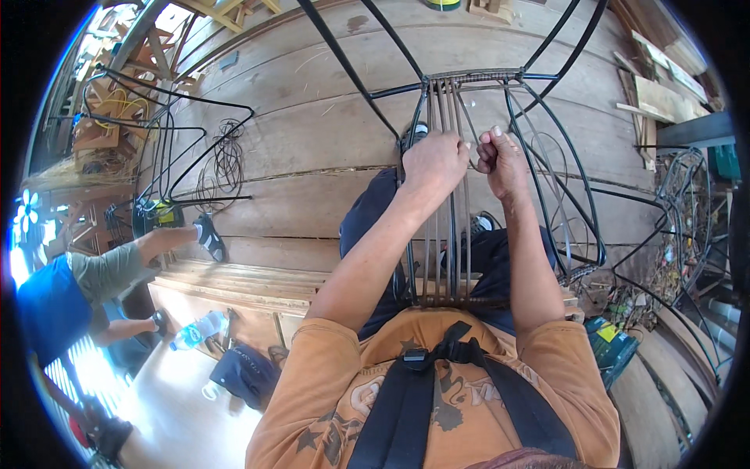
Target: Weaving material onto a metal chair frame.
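A black metal chair frame (574, 152) stands in front of me, with several brown cords (440, 105) strung lengthwise between its far and near bars. My left hand (439, 160) is closed at the strung cords, gripping brown cord; its fingertips are partly hidden. Just to the right, my right hand (504, 160) is also closed, thumb up, pinching a loose stretch of the same cord that curves down from the far bar. The two hands are close together but apart. Brown wrapping covers the middle of the far bar (476, 76).
More black metal frames stand at left (168, 117) and right (664, 207). A coil of dark cord (226, 152) lies on the plank floor (312, 203). Another person's leg (168, 242) shows at left, near a water bottle (197, 330) and a dark bag (244, 375).
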